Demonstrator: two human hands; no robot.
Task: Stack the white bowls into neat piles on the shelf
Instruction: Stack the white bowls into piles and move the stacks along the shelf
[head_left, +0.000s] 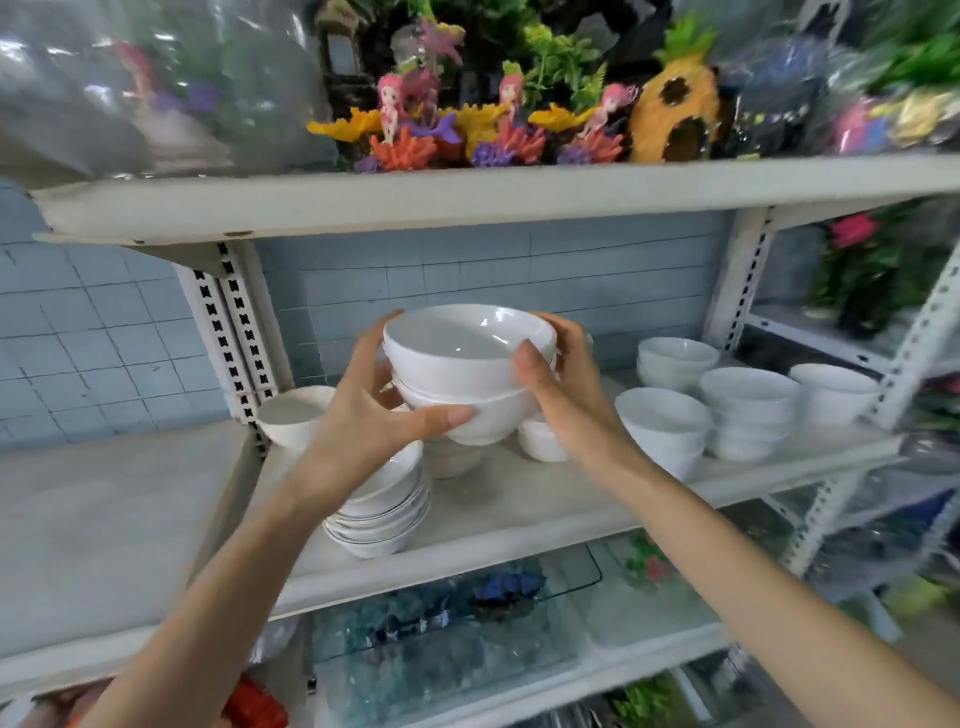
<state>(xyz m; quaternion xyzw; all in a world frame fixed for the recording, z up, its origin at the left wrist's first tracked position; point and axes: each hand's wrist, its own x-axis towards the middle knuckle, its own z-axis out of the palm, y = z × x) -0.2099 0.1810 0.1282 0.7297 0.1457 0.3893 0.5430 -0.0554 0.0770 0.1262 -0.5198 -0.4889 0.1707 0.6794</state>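
- Closest, near the front edge of the white metal middle shelf (519, 525) and left of its middle, stands a pile of shallow white bowls with thin dark rim lines (382, 519). They are nested but slightly skewed.
- Just above and behind that pile, the left hand (374, 415) and right hand (563, 384) hold a nested pair of glossy white ceramic bowls (467, 364) clear of the shelf, over its middle.
- The left thumb lies along the lower bowl's wall and the fingers curl round the far side. The right thumb presses at the upper bowl's rim and the fingers wrap behind.
- The step looks like carrying this pair to a pile. To do it well, keep the rims level and choose a pile of matching size. Lower the pair straight down until its foot seats in the bowl below, and only then loosen both grips together.
- Beneath the held pair sit a partly hidden white bowl (452, 465) and a small white bowl (543, 441).
- Toward the shelf's right end stand a front pile of deep white bowls (662, 431), a taller white pile (748, 415), an end white bowl (831, 397) and a back white pile (675, 358).
- By the left upright sits a lone white bowl (293, 415).
- Every bowl whose inside shows is empty.
- Farthest, the upper shelf (467, 195) carries colourful mermaid and coral ornaments (467, 130).
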